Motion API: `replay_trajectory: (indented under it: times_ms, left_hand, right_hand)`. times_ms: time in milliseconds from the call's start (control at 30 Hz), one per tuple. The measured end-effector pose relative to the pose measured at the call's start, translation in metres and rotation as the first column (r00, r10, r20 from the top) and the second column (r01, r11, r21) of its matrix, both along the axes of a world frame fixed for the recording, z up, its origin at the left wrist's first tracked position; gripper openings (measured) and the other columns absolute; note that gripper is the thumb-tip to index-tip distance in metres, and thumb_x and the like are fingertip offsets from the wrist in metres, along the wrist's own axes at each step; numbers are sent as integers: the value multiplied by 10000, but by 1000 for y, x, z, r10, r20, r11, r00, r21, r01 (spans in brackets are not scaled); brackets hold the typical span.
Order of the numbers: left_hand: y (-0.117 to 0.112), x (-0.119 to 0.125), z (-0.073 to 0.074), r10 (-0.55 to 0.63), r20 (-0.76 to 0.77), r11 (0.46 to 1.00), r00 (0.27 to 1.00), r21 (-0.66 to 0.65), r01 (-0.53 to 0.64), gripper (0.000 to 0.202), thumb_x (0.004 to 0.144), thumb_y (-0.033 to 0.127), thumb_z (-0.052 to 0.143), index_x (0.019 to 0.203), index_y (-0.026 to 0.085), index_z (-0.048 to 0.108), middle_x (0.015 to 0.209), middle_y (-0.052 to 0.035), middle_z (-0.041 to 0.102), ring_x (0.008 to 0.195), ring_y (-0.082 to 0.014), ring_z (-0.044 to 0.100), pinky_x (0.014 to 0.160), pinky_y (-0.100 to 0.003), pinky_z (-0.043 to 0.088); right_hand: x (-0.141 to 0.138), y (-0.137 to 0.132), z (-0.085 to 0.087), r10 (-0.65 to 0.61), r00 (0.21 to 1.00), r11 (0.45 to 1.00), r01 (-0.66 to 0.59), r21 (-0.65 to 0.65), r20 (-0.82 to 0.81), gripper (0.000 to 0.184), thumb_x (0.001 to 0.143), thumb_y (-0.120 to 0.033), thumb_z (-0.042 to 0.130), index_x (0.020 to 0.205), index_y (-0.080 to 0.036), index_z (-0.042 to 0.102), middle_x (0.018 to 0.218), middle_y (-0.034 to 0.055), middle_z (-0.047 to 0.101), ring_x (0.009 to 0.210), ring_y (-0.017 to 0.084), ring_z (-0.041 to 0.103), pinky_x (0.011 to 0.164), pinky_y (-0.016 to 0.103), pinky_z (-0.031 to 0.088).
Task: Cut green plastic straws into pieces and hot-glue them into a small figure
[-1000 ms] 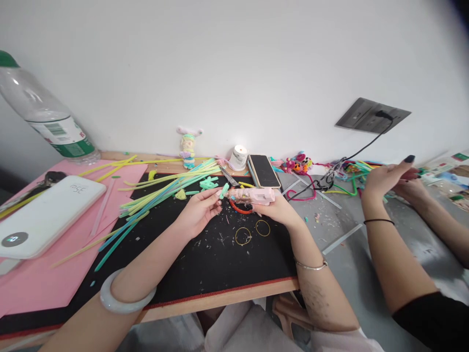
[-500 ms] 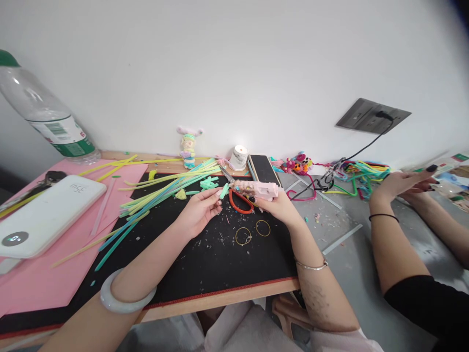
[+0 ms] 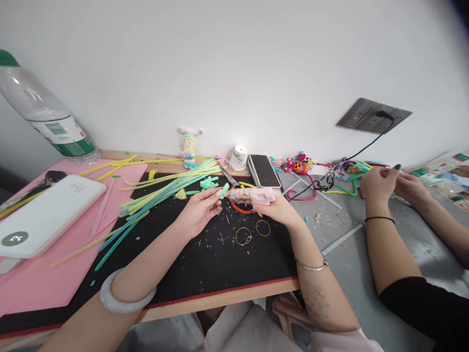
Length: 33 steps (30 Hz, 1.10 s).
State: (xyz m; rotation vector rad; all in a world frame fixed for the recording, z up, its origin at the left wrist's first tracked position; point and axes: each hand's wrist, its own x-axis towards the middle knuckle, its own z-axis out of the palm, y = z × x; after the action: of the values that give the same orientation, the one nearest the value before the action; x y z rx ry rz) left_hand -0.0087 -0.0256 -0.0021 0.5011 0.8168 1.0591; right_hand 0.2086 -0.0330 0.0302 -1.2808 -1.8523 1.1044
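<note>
Between the thumb and fingers of my left hand (image 3: pixel 201 211) is a short mint-green pipe cleaner piece (image 3: pixel 224 190). My right hand (image 3: pixel 279 211) is wrapped round a pink glue gun (image 3: pixel 262 195), its nozzle end pointing left at the green piece. Whether the nozzle touches the piece I cannot tell. Under the gun lie scissors with orange handles (image 3: pixel 240 209), partly hidden. Left of the hands rest a bent green pipe cleaner shape (image 3: pixel 208 182), a small yellow piece (image 3: pixel 181 194) and a bundle of long pipe cleaners (image 3: pixel 161 195).
Two rubber bands (image 3: pixel 243 236) lie on the black mat (image 3: pixel 205 269). Behind stand a pipe cleaner doll (image 3: pixel 188 149), a white cup (image 3: pixel 239 157) and a phone (image 3: pixel 264 171). A power bank (image 3: pixel 51 215) and bottle (image 3: pixel 54 117) are left. At right a co-worker's hands (image 3: pixel 379 186) work nearby.
The glue gun in my right hand has shifted slightly left and down, covering more of the scissors. My left hand stays almost still. The co-worker's hands have moved left and come together.
</note>
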Motion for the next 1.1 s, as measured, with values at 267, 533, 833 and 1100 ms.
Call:
replay_trajectory:
  times_ms: [267, 533, 833, 1100]
  left_hand:
    - [-1, 0, 2, 1, -1, 1000, 1000, 0, -1, 207, 711, 81, 663, 908, 134, 699, 644, -9, 568, 574, -51, 518, 560, -164, 472]
    - [-1, 1, 2, 1, -2, 1000, 1000, -3, -1, 207, 700, 86, 675, 899, 137, 700, 642, -11, 573, 567, -51, 517, 553, -163, 470]
    - [-1, 0, 1, -2, -2, 1000, 1000, -6, 2, 210, 708, 79, 663, 907, 134, 699, 630, -6, 564, 575, -52, 519, 562, -166, 470]
    - [-1, 0, 2, -11, -8, 1000, 1000, 4, 11, 213, 698, 101, 683, 907, 140, 699, 624, -3, 556, 570, -51, 511, 558, -162, 469]
  right_hand:
    - [0, 0, 0, -13, 999, 1000, 13, -4, 33, 378, 716, -274, 617, 1055, -107, 626, 601, -5, 562, 498, 85, 430, 464, 199, 373]
    - [2, 1, -2, -10, 999, 1000, 10, -14, 39, 388, 724, -295, 617, 1069, -117, 620, 570, -17, 542, 489, 89, 428, 460, 205, 367]
    - [2, 1, -2, 6, 999, 1000, -7, 5, 35, 322, 740, -292, 606, 1015, -126, 628, 552, -25, 520, 492, 91, 430, 453, 201, 347]
    - [1, 0, 1, -14, 999, 1000, 14, 8, 45, 333, 742, -302, 594, 1018, -119, 628, 563, -20, 525, 501, 92, 422, 461, 205, 343]
